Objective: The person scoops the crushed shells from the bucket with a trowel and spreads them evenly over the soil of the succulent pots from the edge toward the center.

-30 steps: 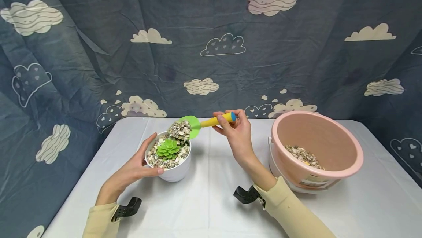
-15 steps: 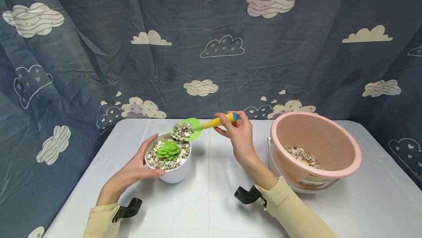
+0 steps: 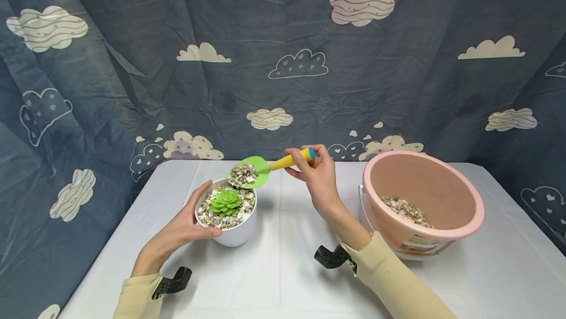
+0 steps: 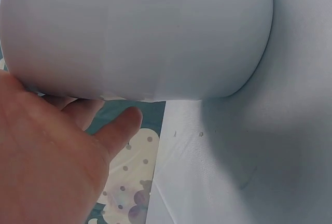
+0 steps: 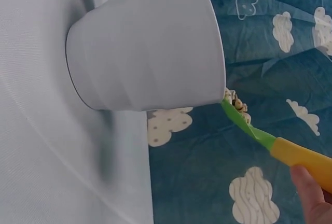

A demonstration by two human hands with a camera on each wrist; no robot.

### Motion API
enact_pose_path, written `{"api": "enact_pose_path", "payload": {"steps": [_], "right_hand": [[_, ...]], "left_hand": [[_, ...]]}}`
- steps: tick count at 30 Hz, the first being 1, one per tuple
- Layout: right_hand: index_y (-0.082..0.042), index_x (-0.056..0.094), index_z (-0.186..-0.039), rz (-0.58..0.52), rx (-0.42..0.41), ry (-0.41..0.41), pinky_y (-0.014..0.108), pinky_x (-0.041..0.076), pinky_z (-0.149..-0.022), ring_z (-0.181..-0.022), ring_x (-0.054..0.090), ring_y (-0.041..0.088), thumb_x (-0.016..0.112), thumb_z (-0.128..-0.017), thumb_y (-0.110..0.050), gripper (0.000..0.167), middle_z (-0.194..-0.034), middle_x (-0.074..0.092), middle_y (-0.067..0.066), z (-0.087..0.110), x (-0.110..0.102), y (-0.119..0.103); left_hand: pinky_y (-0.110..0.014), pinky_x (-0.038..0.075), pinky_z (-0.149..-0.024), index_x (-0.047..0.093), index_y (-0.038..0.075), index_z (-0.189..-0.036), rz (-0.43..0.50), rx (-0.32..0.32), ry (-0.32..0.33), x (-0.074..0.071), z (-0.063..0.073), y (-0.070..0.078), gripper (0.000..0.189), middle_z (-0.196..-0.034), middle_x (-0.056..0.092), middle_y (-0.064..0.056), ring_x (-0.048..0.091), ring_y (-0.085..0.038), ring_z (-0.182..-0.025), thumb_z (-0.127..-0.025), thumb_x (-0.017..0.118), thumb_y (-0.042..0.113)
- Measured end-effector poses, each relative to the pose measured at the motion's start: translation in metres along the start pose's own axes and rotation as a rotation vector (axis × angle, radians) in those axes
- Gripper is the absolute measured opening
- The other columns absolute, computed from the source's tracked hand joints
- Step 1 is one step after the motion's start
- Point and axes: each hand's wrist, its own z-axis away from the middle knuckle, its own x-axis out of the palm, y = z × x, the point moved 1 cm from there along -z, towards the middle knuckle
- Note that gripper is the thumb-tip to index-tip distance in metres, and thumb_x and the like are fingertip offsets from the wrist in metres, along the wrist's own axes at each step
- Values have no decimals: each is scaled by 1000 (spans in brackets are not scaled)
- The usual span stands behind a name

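A white plant pot (image 3: 234,236) stands at left centre, filled with pebbly gravel around a green succulent (image 3: 226,202). My left hand (image 3: 177,230) grips the pot, thumb at the front rim and fingers along its left side. In my right hand (image 3: 320,176) is the yellow handle of a small trowel (image 3: 283,163) with a blue end. Its green blade carries a small heap of gravel (image 3: 243,175) over the pot's far right rim. The right wrist view shows the trowel's blade (image 5: 244,125) right at the pot's rim, tilted down toward it.
To the right stands a pink bucket (image 3: 468,230) with gravel (image 3: 407,211) lying low inside and its handle hanging down. A white cloth (image 3: 283,279) covers the table, and a dark cloud-patterned curtain (image 3: 283,24) hangs behind it.
The gravel heap on the trowel has become smaller over the last second. The blade has shifted slightly, while the left hand keeps its hold on the plant pot.
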Motion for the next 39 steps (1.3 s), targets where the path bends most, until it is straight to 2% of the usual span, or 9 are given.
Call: {"api": "enact_pose_path", "payload": {"steps": [6,12,18,21,26,31,39], "right_hand": [[4,43,-115,-3,-6,-24,43,54,-83,-111,62,36,64,-97,-13,33,-117,63,25,-4,4,5],[6,41,-118,-1,-12,-33,42,54,-84,-110,63,33,62,-97,-13,35,-117,64,25,-6,5,8],[4,42,-116,1,-3,-12,42,54,-83,-114,58,43,63,-97,-15,34,-117,64,25,-7,3,10],[4,43,-115,-14,25,31,43,55,-81,-112,60,43,64,-97,-15,34,-115,65,25,-8,2,11],[1,44,-111,-67,102,104,44,56,-79,-101,67,34,65,-96,-14,31,-112,66,23,-10,-1,13],[-2,45,-109,-102,158,126,44,55,-80,-95,68,30,65,-96,-15,27,-111,67,20,-11,-4,12],[-2,46,-108,-141,226,113,43,55,-82,-97,69,27,64,-97,-15,25,-111,68,18,-10,-8,6]], "left_hand": [[-60,13,-111,13,25,-158,19,-10,0,-1,0,-1,110,-161,7,-13,13,-36,-144,-75,85,17],[-62,12,-111,14,26,-158,7,-2,6,-1,-1,-1,110,-161,9,-13,12,-35,-144,-74,85,18],[-60,12,-111,14,25,-158,19,-6,8,0,-1,-1,110,-161,11,-13,13,-34,-144,-74,85,17],[-60,12,-111,14,25,-158,16,-5,11,0,-1,-1,110,-161,11,-13,14,-34,-144,-74,85,17],[-60,12,-111,14,24,-158,6,-4,11,-1,-1,-2,110,-161,11,-14,13,-35,-144,-74,84,18],[-59,13,-111,13,24,-158,9,-6,9,-1,-1,-2,109,-161,10,-13,13,-34,-144,-75,84,18],[-57,17,-110,11,24,-158,24,-12,0,0,-1,-1,111,-161,8,-14,16,-37,-143,-75,84,17]]}}
